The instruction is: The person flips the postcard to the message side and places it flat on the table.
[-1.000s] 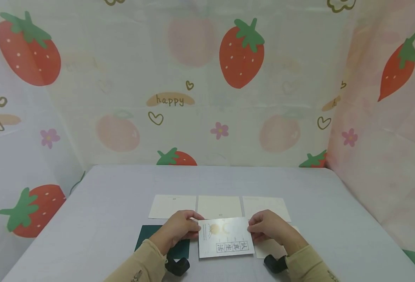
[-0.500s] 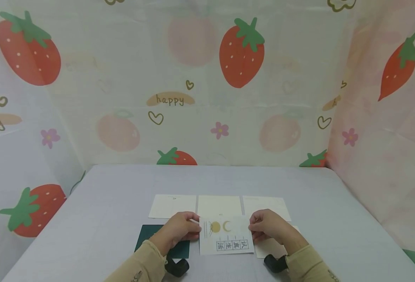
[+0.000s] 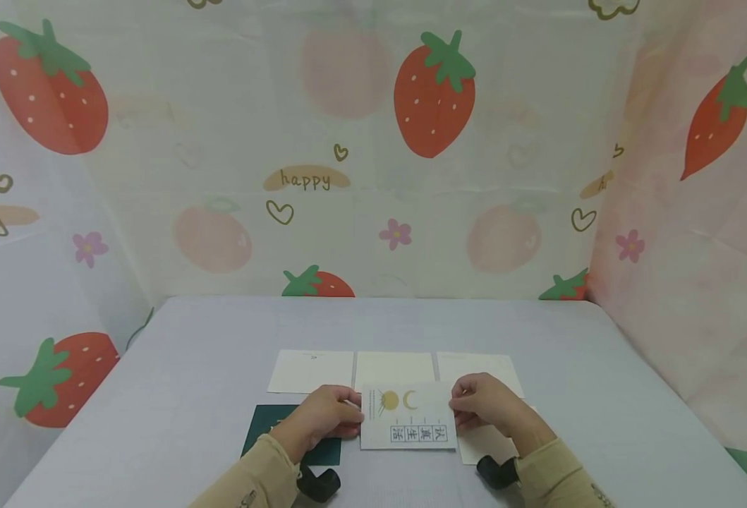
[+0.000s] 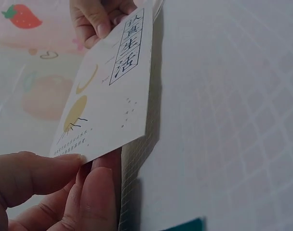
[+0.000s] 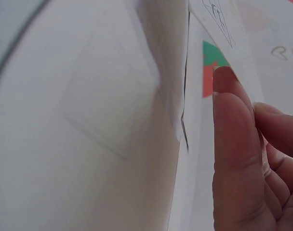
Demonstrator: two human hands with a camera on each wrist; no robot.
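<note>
Both my hands hold a white postcard [image 3: 408, 416], printed with a yellow sun, a crescent moon and a row of boxed characters turned sideways. My left hand [image 3: 324, 418] pinches its left edge between thumb and fingers. At the opposite edge, my right hand [image 3: 490, 407] pinches it the same way. The left wrist view shows the postcard [image 4: 105, 96] tilted above the white table, with the left thumb [image 4: 40, 174] on its printed face. Seen from the right wrist, the right fingers [image 5: 238, 154] lie behind the card.
Three pale cards [image 3: 312, 372] lie in a row behind the hands. A dark green card [image 3: 260, 427] is partly under the left forearm, and a cream card [image 3: 484, 446] lies beneath the right hand. A strawberry-printed curtain [image 3: 373, 247] encloses the table [image 3: 157, 423].
The postcard has risen slightly and shifted a little right, its tilt altered so the glare is gone and the print reads clearly. Both hands keep their pinch on it.
</note>
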